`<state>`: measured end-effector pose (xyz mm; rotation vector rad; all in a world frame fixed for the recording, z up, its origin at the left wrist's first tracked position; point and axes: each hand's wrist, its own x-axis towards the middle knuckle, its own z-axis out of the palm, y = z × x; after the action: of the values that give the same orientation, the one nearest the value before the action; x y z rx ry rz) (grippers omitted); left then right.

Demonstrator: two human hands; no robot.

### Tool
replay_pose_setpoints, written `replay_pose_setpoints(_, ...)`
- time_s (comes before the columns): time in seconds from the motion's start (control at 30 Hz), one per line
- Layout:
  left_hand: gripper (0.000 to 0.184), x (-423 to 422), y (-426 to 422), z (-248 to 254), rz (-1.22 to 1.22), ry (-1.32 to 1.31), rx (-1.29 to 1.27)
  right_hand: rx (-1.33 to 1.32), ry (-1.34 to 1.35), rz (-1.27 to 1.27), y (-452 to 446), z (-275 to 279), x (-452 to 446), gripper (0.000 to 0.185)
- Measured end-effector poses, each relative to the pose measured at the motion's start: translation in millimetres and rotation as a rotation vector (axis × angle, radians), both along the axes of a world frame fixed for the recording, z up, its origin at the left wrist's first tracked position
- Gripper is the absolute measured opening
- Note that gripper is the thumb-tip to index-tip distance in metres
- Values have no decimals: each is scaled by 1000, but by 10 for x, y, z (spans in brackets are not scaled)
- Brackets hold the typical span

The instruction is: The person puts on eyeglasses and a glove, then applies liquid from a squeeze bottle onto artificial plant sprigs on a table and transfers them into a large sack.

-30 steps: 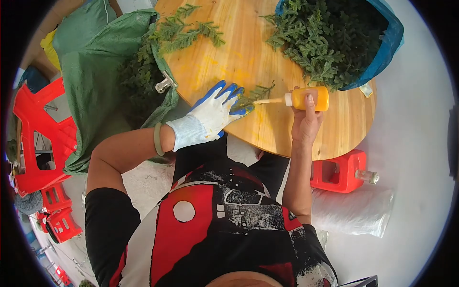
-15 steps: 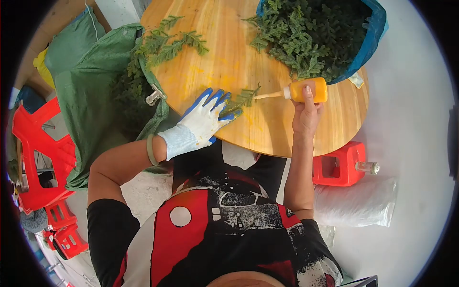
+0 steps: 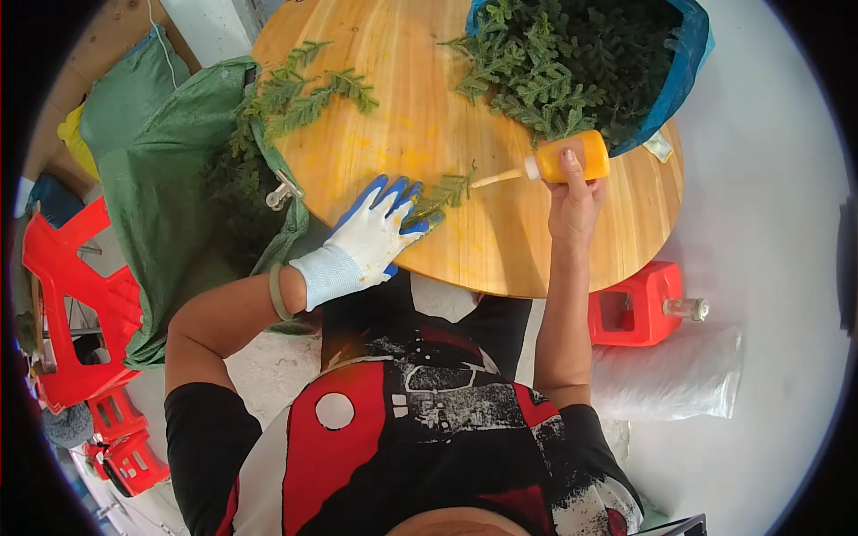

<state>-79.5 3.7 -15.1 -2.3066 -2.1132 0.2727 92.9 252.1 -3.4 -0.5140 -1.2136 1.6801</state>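
Head view: a green sprig [image 3: 450,191] lies on the table [image 3: 617,241] near the middle of the frame, slanting up and to the right from the gloved left hand [image 3: 374,223]. Its lower end sits in the gap between the thumb and forefinger; its leafy tip extends beyond them. The left fingers are spread apart, their blue tips toward the tabletop; whether thumb and forefinger pinch the stem, one cannot tell.

Right of the sprig, the bare right hand [image 3: 572,201] grips a yellow bottle [image 3: 585,159], fingers wrapped around it and thumb along the near side. The bottle is tipped on its side, its pale nozzle [image 3: 496,179] aimed left, with the end just beside the sprig's tip; contact between the two cannot be made out.

Yellow smears [image 3: 357,143] mark the wood above the glove. More cuttings [image 3: 313,94] lie toward the table's upper left edge, while a blue bag [image 3: 684,80] packed with greenery [image 3: 554,71] occupies the upper right. At left, a green sack [image 3: 152,179] with a metal clip [image 3: 284,190] on its rim stands beside the table, a red chair [image 3: 80,295] farther left. Below the tabletop at right are a red stool [image 3: 639,304], a glass jar [image 3: 685,309] against its side, and a plastic-wrapped bundle [image 3: 670,375].
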Motion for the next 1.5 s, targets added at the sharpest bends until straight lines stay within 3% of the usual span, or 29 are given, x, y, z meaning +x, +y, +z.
replay_pose_setpoints(0.2,84,1,-8,-16,-20,16,55,18,-48,-22,18,1,-72,31)
replay_pose_setpoints(0.53,92,-2,15,-11,6,0,-23,-36,-43,-79,115,81,-117,31)
replay_pose_setpoints(0.67,80,-1,8,48,-26,22,21,-34,29,-58,102,177,-125,33)
replay_pose_setpoints(0.87,78,16,12,57,-15,34,21,-17,-69,-16,331,229,-236,36)
replay_pose_setpoints(1.0,92,-8,9,-22,-7,-1,11,-11,-126,53,339,267,-348,37)
replay_pose_setpoints(1.2,92,-6,19,-29,-6,-13,6,-11,-205,14,407,188,-377,39)
replay_pose_setpoints(1.33,77,5,15,21,-24,33,45,-24,-179,-34,438,180,-387,40)
replay_pose_setpoints(1.5,77,11,11,19,-23,32,58,-30,-171,-81,475,195,-369,40)
